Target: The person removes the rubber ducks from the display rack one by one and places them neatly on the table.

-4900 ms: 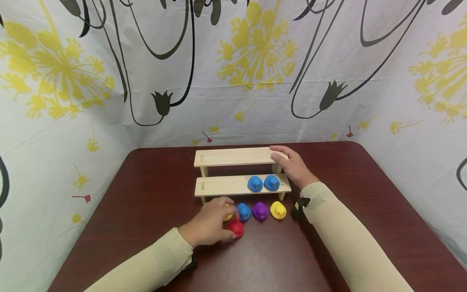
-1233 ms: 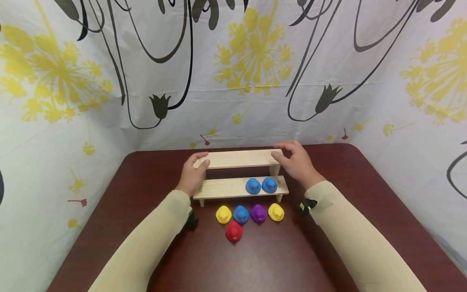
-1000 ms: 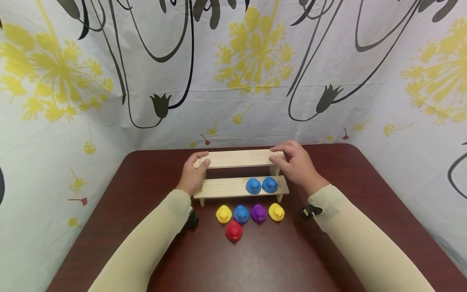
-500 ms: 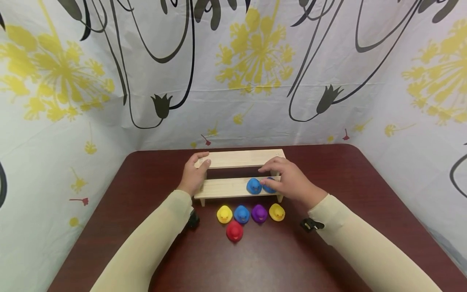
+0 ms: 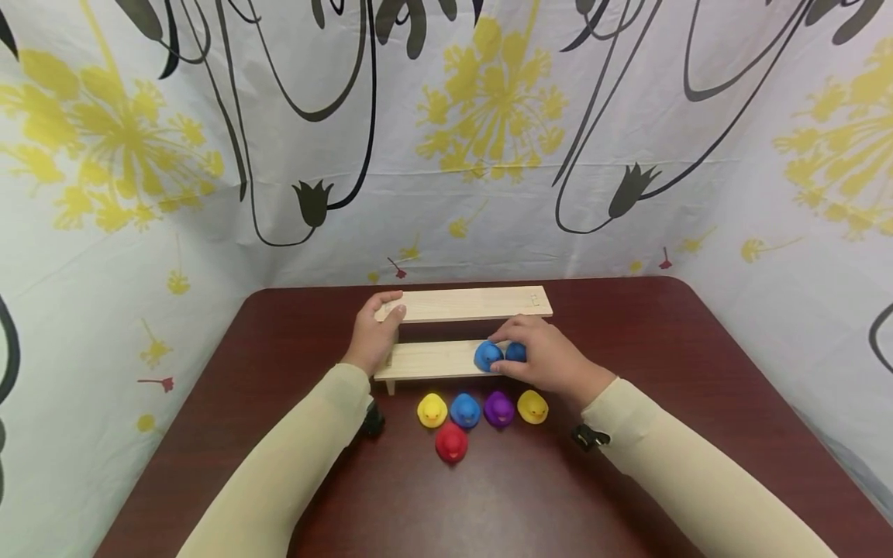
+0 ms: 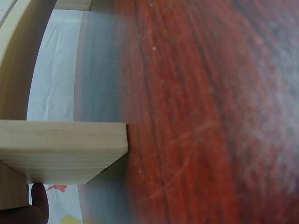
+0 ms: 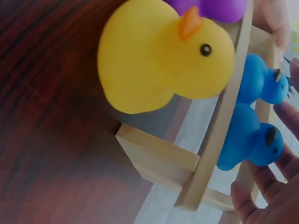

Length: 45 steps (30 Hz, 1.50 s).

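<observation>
A two-tier wooden shelf [image 5: 474, 304] stands on the table. My left hand [image 5: 373, 333] grips the left end of its upper board, thumb on top. Two blue rubber ducks [image 5: 487, 356] sit side by side at the right of the lower board. My right hand [image 5: 547, 356] reaches over the right-hand duck [image 7: 254, 140], partly covering it. Its thumb and fingers pinch the left-hand blue duck [image 7: 264, 81]. In the left wrist view, a wooden shelf leg [image 6: 65, 144] shows above a dark fingertip [image 6: 39, 200].
In front of the shelf a row holds a yellow duck [image 5: 432, 411], a blue duck [image 5: 465, 411], a purple duck [image 5: 498, 409] and another yellow duck [image 5: 532, 407]. A red duck [image 5: 452, 442] sits nearer on the dark red table [image 5: 418, 511]. A patterned curtain [image 5: 432, 232] encloses the back.
The left hand has left the red duck for the shelf's left end. My right hand has come down from the upper board's right end to the blue ducks on the lower board.
</observation>
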Each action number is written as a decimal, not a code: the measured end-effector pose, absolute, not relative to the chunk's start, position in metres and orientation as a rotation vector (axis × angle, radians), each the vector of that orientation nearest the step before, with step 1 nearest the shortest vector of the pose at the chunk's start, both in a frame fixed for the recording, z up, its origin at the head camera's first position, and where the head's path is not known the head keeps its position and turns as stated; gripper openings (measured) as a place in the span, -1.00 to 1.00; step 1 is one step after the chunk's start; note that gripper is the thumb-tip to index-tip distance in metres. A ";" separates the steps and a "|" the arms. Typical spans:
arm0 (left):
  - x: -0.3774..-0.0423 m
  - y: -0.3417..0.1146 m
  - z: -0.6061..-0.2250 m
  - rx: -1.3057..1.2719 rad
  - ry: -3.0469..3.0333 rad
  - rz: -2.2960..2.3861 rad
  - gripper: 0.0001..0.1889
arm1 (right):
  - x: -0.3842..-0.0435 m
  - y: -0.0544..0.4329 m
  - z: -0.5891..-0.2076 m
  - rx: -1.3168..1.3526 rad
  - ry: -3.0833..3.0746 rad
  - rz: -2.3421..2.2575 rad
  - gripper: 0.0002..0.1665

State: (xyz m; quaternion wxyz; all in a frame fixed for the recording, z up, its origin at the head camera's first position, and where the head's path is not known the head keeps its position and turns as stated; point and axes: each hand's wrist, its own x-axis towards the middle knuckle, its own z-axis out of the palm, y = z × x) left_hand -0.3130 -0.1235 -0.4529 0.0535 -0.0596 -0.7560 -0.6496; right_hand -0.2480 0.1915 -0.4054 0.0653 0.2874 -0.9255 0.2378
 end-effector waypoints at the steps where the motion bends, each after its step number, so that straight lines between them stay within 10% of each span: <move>1: -0.313 -0.123 -0.453 -0.181 -2.298 -1.973 -0.61 | -0.248 0.191 -0.406 0.868 -2.790 0.705 -0.53; 45: -0.314 -0.122 -0.455 -0.161 -2.267 -2.011 -0.64 | -0.237 0.191 -0.399 0.862 -2.733 0.842 -0.54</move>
